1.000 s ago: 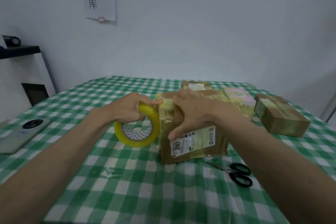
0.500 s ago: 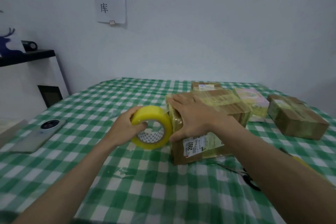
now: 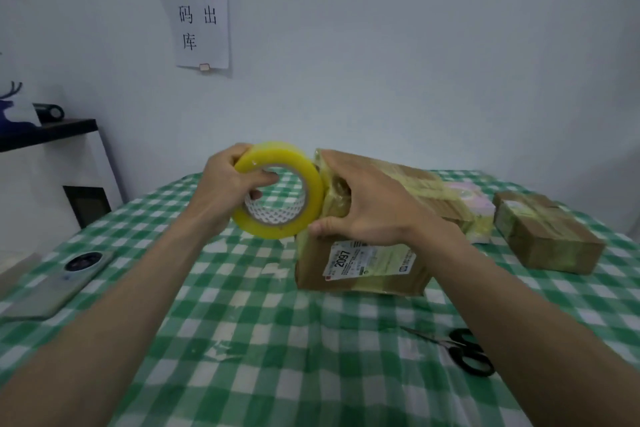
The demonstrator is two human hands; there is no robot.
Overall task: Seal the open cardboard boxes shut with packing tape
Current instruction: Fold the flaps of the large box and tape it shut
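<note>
A brown cardboard box (image 3: 374, 274) with a white shipping label stands in the middle of the checked table, wrapped in yellowish tape. My right hand (image 3: 360, 204) holds its upper left corner, thumb on the near face and fingers curled over the left end. My left hand (image 3: 225, 184) grips a yellow roll of packing tape (image 3: 280, 191), fingers through its core, and holds it against the box's left end, raised off the table.
Black scissors (image 3: 464, 350) lie at the near right. A second taped box (image 3: 543, 232) sits at the right, a pink-topped parcel (image 3: 474, 198) behind the main box. A phone (image 3: 62, 281) lies at the left table edge. A dark cabinet (image 3: 52, 163) stands left.
My left hand has lifted the tape roll higher along the box's left end. My right hand shifted on the corner, and the view has come closer.
</note>
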